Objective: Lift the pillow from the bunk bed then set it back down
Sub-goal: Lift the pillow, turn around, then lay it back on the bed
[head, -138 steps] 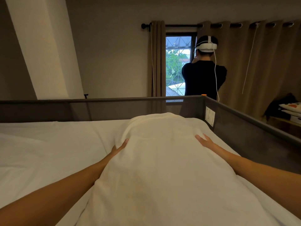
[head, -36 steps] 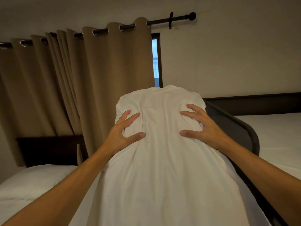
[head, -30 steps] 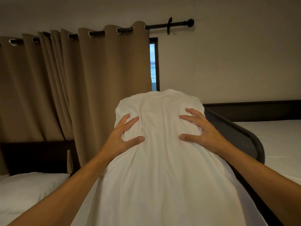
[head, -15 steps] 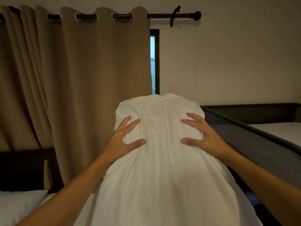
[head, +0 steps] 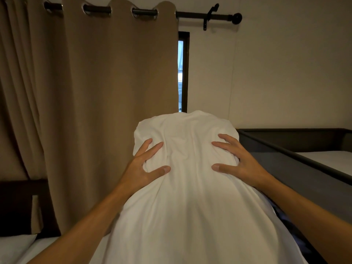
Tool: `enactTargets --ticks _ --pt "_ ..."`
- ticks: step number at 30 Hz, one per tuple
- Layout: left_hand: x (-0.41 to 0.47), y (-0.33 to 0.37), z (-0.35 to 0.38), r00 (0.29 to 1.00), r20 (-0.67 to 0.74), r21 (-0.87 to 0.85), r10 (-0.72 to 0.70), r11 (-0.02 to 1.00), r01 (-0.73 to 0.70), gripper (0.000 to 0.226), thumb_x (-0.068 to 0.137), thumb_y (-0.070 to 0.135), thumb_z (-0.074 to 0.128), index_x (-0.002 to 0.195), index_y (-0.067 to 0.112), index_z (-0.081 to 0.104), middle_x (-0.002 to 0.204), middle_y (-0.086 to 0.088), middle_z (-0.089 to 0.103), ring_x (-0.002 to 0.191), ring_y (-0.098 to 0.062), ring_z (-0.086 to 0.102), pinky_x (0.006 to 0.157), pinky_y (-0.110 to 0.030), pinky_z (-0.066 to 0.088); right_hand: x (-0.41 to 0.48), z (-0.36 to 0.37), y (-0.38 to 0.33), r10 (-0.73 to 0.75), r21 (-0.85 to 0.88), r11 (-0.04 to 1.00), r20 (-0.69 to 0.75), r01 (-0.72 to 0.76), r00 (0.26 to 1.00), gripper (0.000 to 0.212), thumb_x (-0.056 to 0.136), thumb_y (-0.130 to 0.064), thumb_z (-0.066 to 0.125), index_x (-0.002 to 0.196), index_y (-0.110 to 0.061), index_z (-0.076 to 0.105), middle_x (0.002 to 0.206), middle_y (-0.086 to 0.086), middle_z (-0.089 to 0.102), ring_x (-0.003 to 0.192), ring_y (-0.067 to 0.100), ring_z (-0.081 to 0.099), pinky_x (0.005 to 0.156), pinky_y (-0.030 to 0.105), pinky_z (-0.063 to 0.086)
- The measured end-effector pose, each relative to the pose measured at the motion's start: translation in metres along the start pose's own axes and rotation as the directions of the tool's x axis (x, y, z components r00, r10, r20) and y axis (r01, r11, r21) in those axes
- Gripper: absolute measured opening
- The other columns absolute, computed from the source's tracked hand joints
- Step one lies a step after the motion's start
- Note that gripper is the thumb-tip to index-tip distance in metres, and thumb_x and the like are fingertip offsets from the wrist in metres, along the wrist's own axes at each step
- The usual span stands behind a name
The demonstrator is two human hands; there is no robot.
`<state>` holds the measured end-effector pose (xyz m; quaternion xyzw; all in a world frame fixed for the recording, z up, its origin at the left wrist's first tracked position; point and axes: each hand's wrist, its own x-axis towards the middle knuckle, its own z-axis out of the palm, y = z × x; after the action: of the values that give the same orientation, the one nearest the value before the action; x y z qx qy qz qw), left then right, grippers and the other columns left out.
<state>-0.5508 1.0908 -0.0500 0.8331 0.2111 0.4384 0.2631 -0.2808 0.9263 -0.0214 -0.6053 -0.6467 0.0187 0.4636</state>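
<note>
Pillow (head: 188, 187) held up in front of camera, clear of bunk (head: 304, 162), which lay to right. Left hand (head: 142, 166) gripped pillow's left side, fingers spread, thumb dug into cover. Right hand (head: 238, 161) gripped right side likewise, fingers splayed, fabric bunched between them. Curtain (head: 106, 92) hung behind at left, window strip (head: 181, 73) beside it. Second bed (head: 15, 246) low left.

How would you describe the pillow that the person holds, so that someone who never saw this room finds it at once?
Start at the tall brown curtain that fills the left half of the view. Just right of it and nearer, a big white pillow is held up by the left hand and the right hand, fingers pressed into its creased cover. The other white pillow, at lower left, lies untouched.
</note>
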Motion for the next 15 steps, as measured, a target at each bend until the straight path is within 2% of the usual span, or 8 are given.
enactTargets --ticks 3,5,9,11,13,15 --pt "0.018 -0.008 0.011 1.0 0.003 -0.002 0.003 1.0 -0.003 0.081 0.06 0.068 0.069 0.135 0.049 0.045 0.155 0.025 0.021 0.131 0.022 0.018 0.109 -0.022 0.023 0.008 -0.004 0.016 0.004 0.013 1.0 -0.016 -0.004 1.0 0.069 0.066 -0.045 0.079 0.131 -0.041 0.055 0.15 -0.026 0.03 0.137 -0.006 0.029 0.107 0.024 0.027" --pt "0.031 -0.011 0.022 1.0 0.008 -0.009 0.015 1.0 -0.015 0.081 0.06 0.068 0.069 0.135 0.049 0.045 0.155 0.025 0.021 0.132 0.021 0.018 0.108 -0.019 0.022 0.014 -0.01 0.03 0.006 0.014 1.0 -0.031 -0.005 0.999 0.069 0.065 -0.046 0.079 0.13 -0.042 0.055 0.149 -0.028 0.03 0.137 -0.007 0.029 0.106 0.022 0.027" --pt "0.067 -0.01 0.049 0.999 0.016 -0.024 0.046 0.999 -0.046 0.08 0.06 0.065 0.068 0.135 0.048 0.045 0.155 0.023 0.023 0.132 0.02 0.019 0.107 -0.017 0.022 0.03 -0.03 0.058 -0.007 0.008 1.0 -0.069 0.008 0.998 0.069 0.064 -0.046 0.079 0.129 -0.042 0.056 0.148 -0.029 0.03 0.136 -0.012 0.027 0.1 0.009 0.026" --pt "0.086 -0.008 0.064 0.998 0.025 -0.029 0.051 0.998 -0.05 0.081 0.06 0.065 0.068 0.136 0.046 0.045 0.155 0.022 0.023 0.136 0.013 0.02 0.11 -0.021 0.022 0.037 -0.042 0.071 -0.01 0.001 1.0 -0.084 0.01 0.996 0.069 0.064 -0.045 0.079 0.129 -0.042 0.056 0.148 -0.03 0.031 0.135 -0.014 0.026 0.098 0.005 0.025" --pt "0.102 -0.008 0.078 0.998 0.031 -0.033 0.062 0.998 -0.061 0.082 0.061 0.066 0.068 0.137 0.045 0.045 0.155 0.022 0.022 0.138 0.008 0.021 0.11 -0.023 0.022 0.043 -0.054 0.084 -0.017 0.002 1.0 -0.108 0.018 0.994 0.068 0.064 -0.044 0.079 0.128 -0.041 0.057 0.148 -0.029 0.032 0.135 -0.014 0.027 0.101 0.009 0.025" --pt "0.116 -0.008 0.091 0.996 0.036 -0.037 0.082 0.996 -0.081 0.082 0.062 0.065 0.068 0.137 0.044 0.045 0.155 0.023 0.023 0.137 0.01 0.021 0.109 -0.022 0.022 0.047 -0.065 0.094 -0.019 -0.004 1.0 -0.125 0.018 0.992 0.067 0.064 -0.044 0.08 0.127 -0.041 0.058 0.148 -0.028 0.033 0.135 -0.012 0.028 0.104 0.015 0.027"
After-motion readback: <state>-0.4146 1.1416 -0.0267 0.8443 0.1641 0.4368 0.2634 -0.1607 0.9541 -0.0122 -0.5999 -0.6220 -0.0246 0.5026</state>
